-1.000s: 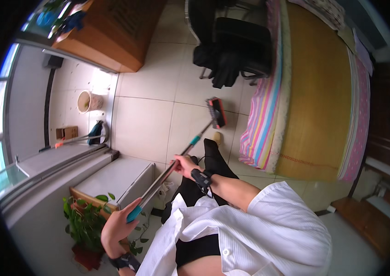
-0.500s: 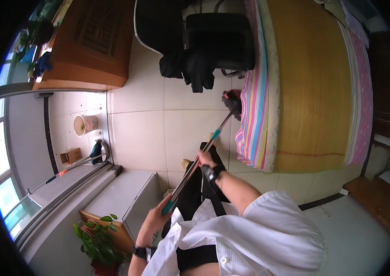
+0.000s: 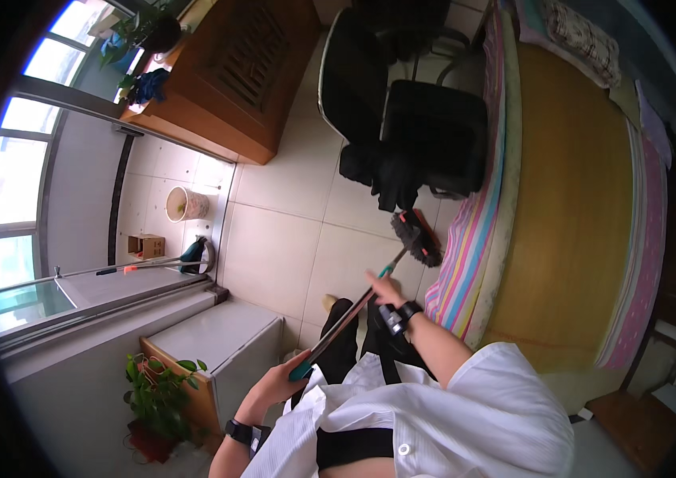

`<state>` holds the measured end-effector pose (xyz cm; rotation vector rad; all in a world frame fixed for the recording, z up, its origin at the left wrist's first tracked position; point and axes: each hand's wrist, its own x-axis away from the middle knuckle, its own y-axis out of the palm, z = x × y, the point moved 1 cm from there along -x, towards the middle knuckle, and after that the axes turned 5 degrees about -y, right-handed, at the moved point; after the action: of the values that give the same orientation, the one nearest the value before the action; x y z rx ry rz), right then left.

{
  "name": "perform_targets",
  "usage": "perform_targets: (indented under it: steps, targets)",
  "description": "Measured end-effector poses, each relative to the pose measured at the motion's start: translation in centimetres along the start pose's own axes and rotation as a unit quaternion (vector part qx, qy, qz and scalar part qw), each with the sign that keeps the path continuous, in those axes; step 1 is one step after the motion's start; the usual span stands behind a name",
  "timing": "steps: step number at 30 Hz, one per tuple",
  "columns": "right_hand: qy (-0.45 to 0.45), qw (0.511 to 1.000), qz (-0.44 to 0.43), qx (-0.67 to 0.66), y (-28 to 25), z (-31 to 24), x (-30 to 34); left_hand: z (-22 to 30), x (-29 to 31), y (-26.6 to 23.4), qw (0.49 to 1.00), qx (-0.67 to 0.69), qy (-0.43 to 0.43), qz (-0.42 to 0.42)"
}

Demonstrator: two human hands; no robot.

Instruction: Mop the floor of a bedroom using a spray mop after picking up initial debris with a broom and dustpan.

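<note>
I hold a long-poled mop slanting across my legs. Its fluffy dark grey head with a red-orange backing (image 3: 416, 237) rests on the floor beside the bed's striped cloth, just below dark clothing on a chair. My left hand (image 3: 278, 380) is closed round the teal grip at the near end of the pole (image 3: 344, 320). Farther along, my right hand (image 3: 387, 288) grips the pole near a teal joint, one finger extended along it. Its palm side is hidden. Each wrist carries a black band with a small device.
A black chair (image 3: 434, 131) stands by the bed (image 3: 573, 199) on the right. At the left are a wooden cabinet (image 3: 218, 88), a paper-patterned bin (image 3: 186, 205), a small carton (image 3: 147, 245) and a white cabinet (image 3: 214, 338). A potted plant (image 3: 155, 390) stands lower left.
The mop head has come out from the bed's edge into fuller view, nearer the chair's clothing. My right hand has moved up and right with the pole. The whole view has turned.
</note>
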<state>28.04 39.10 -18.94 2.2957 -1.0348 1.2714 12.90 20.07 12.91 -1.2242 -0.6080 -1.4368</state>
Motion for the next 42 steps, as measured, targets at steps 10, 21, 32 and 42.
perform_targets:
  steps: [10, 21, 32, 42]
  targets:
    - [0.070, 0.942, 0.098, -0.312, 8.0, 1.7, -0.5, 1.4, -0.7, -3.9, 0.993, -0.089, 0.077, -0.017]
    - [0.089, 0.983, -0.006, -0.162, 24.9, -3.8, -2.7, -8.7, 4.1, -14.1, 0.993, 0.089, -0.071, -0.006]
    - [-0.104, 0.965, -0.043, -0.235, 32.5, -21.5, -4.0, -14.4, 2.9, -19.4, 0.964, 0.166, 0.095, 0.184]
    - [-0.070, 0.949, 0.013, -0.306, 32.5, -35.7, -11.7, -7.1, -10.4, -30.7, 0.848, 0.529, 0.040, 0.002]
